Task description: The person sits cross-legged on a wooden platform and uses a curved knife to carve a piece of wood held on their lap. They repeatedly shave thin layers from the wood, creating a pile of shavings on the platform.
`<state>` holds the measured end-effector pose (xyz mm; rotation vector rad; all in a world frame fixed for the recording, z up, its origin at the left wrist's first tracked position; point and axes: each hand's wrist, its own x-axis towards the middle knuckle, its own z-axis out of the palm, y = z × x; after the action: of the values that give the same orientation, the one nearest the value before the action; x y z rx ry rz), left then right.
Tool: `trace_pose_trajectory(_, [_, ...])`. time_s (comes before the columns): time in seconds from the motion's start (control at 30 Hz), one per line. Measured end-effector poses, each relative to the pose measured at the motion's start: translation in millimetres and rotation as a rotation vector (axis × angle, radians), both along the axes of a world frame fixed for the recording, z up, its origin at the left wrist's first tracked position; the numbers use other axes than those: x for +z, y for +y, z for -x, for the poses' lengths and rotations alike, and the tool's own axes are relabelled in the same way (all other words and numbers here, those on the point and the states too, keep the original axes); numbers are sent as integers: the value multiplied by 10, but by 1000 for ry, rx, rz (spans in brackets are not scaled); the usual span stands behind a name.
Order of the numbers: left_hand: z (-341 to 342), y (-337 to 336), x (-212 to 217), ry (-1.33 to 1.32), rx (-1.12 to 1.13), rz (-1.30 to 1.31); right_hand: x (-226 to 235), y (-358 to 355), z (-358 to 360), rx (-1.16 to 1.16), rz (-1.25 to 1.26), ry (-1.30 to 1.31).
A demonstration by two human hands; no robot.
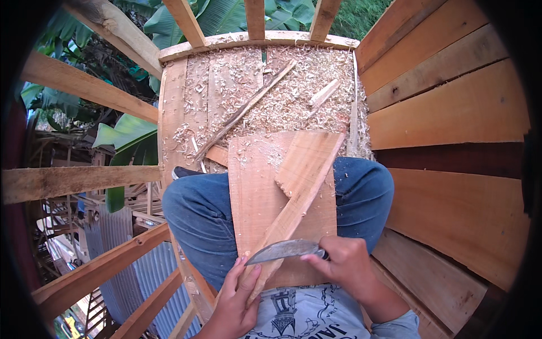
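Observation:
My right hand (345, 264) is closed round the dark handle of a knife (286, 250) with a broad, curved grey blade. The blade lies across the narrow lower part of a cut piece of wood (302, 206), its tip pointing left. My left hand (237, 298) grips the near end of that wood, with the fingertips close to the knife tip. The wood widens toward its far end and has a stepped edge on its left side. Under it a wide flat board (251, 192) rests across my lap, between my bent knees.
Shavings (248, 79) cover the plank floor ahead, where a long thin stick (248, 107) and a short split offcut (324, 93) lie. Spaced wooden slats (84, 183) stand along the left and far sides. A plank wall (451, 118) rises at the right.

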<state>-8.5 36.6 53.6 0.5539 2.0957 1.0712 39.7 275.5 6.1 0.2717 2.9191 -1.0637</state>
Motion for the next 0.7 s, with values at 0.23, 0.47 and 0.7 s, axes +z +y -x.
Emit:
trace_pose_trajectory(0.23, [-26, -20, -39, 68, -41, 30, -182, 374, 151, -250, -228, 78])
trace_pose_trajectory(0.47, [-17, -4, -56, 50, -17, 6, -67, 42, 90, -24, -2, 38])
trace_pose_trajectory(0.7, [-10, -26, -56, 37, -12, 16, -205, 285, 153, -140, -126, 90])
